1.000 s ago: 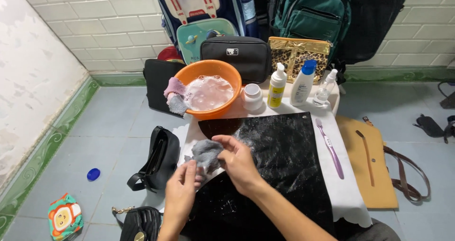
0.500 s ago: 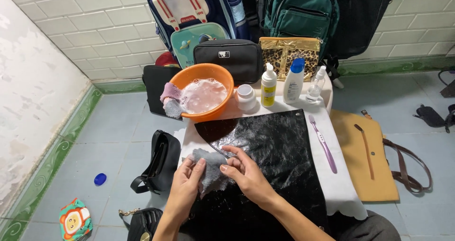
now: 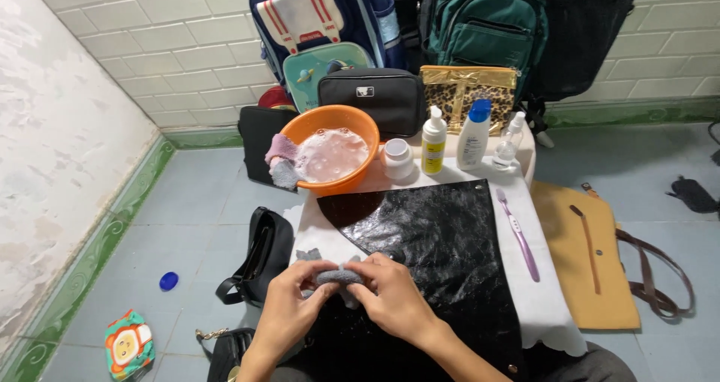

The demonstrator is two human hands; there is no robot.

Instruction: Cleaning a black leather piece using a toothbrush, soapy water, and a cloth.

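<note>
A person's left hand [image 3: 289, 307] and right hand [image 3: 394, 299] were closed together on 1 small grey cloth [image 3: 335, 277], which was bunched between the fingers of both, at the near left edge of a glossy black bag [image 3: 442, 254]. The black bag lay flat on a white-covered table [image 3: 551, 314]. At the far end of the table stood an orange basin [image 3: 358, 119] of sudsy water with pink and grey rags [image 3: 280, 160] draped over its rim. Just to its right stood a small white jar [image 3: 397, 159], 2 white bottles [image 3: 452, 139] and a small clear spray bottle [image 3: 508, 145]. A purple toothbrush [image 3: 518, 234] lay along the bag's right edge. A tan bag [image 3: 581, 266] rested on the tiled floor to the right, a black handbag [image 3: 262, 254] to the left, and backpacks [image 3: 487, 29] leaned against the wall.
</note>
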